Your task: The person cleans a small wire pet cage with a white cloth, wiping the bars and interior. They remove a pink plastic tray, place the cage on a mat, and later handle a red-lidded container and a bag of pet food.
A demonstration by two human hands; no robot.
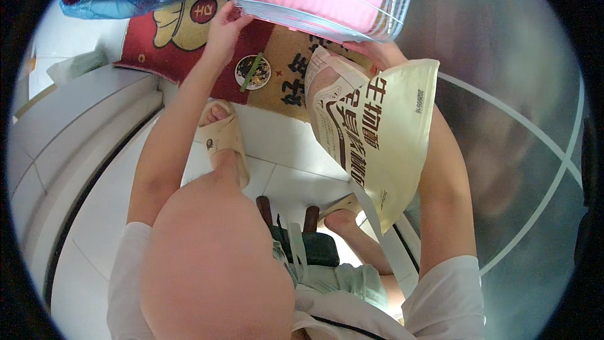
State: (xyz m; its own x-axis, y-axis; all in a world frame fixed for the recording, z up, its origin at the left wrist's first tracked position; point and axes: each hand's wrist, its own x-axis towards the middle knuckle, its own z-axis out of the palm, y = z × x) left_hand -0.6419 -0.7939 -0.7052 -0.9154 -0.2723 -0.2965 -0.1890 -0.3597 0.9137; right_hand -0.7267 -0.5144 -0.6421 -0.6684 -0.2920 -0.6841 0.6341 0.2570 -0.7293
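A wire cage point(321, 33) with a pale blue frame and a pink plastic part inside stands at the top of the view. The fingers of my left hand point(229, 23) grip its lower left corner. My right hand point(380, 52) is at its lower right edge, partly hidden by a cream printed plastic bag point(401, 137). The bag hangs at my right forearm; whether my fingers hold it, I cannot tell. Between my arms, a small round dish point(253, 72) with dark, mixed contents and a green stick across it rests on the doormat.
A red and tan doormat point(188, 66) lies under the dish on white floor tiles point(269, 137). A blue plastic bag point(108, 4) with something red is at upper left. A door frame point(94, 104) curves along the left, and a glossy dark panel with pale lines point(509, 151) fills the right.
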